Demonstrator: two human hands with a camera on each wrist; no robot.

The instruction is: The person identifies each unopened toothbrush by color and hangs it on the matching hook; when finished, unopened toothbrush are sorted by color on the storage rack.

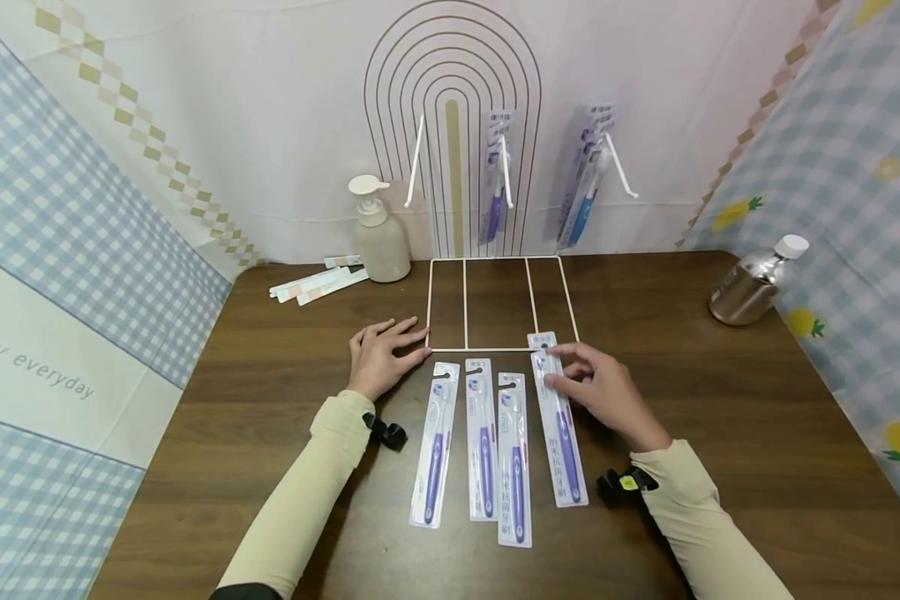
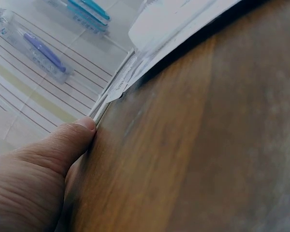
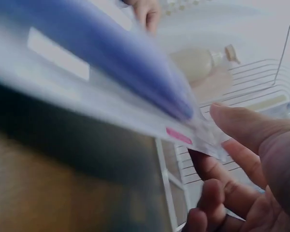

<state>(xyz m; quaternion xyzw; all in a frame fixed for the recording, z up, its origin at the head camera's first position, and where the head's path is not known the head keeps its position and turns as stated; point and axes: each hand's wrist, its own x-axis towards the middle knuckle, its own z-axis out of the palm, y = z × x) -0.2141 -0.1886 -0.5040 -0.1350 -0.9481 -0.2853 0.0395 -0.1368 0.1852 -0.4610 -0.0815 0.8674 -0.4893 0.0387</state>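
Observation:
Four packaged purple toothbrushes lie side by side on the brown table (image 1: 720, 400). My right hand (image 1: 562, 367) pinches the top of the rightmost pack (image 1: 566, 450); in the right wrist view the pack (image 3: 87, 72) is blurred, with my thumb (image 3: 241, 125) above its edge and fingers (image 3: 217, 193) beneath. The other three packs (image 1: 482, 437) lie just left of it. My left hand (image 1: 390, 346) rests flat on the table, touching the front left corner of the white wire rack's base (image 1: 466, 300). Its thumb (image 2: 63, 145) lies against the wire (image 2: 101, 106).
On the rack's hooks hang a purple toothbrush pack (image 1: 497, 179) and a blue one (image 1: 587, 179); the left hook (image 1: 416, 162) is bare. A pump bottle (image 1: 378, 233) and flat packets (image 1: 318, 283) sit back left, a metal bottle (image 1: 750, 283) at right. Cloth walls enclose the table.

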